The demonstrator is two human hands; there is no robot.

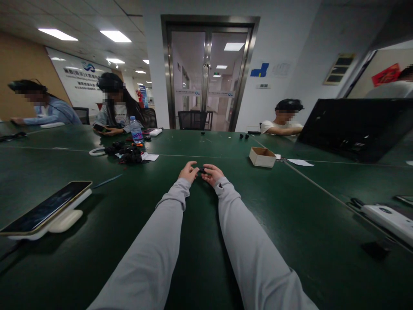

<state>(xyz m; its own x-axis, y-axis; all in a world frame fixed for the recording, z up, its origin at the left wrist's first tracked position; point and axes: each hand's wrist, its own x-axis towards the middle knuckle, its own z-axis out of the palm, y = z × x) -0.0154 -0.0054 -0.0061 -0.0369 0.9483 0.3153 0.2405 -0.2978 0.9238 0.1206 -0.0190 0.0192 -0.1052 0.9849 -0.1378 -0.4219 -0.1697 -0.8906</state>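
Both my arms, in light grey sleeves, stretch forward over the dark green table (138, 241). A small black piece (201, 170) sits between my two hands, too small to name. The thumb and fingers of my left hand (188, 172) close on its left end. My right hand (213, 173) pinches its right end, with the fingers bent round it. The piece is held just above the tabletop, and the fingers cover part of it.
Left of my hands lie a tangle of black parts (127, 153), a water bottle (136, 130) and a phone (48, 204) on a white stand. To the right are an open cardboard box (263, 157), a monitor (351, 129) and a white device (389, 219). Several people sit around the table.
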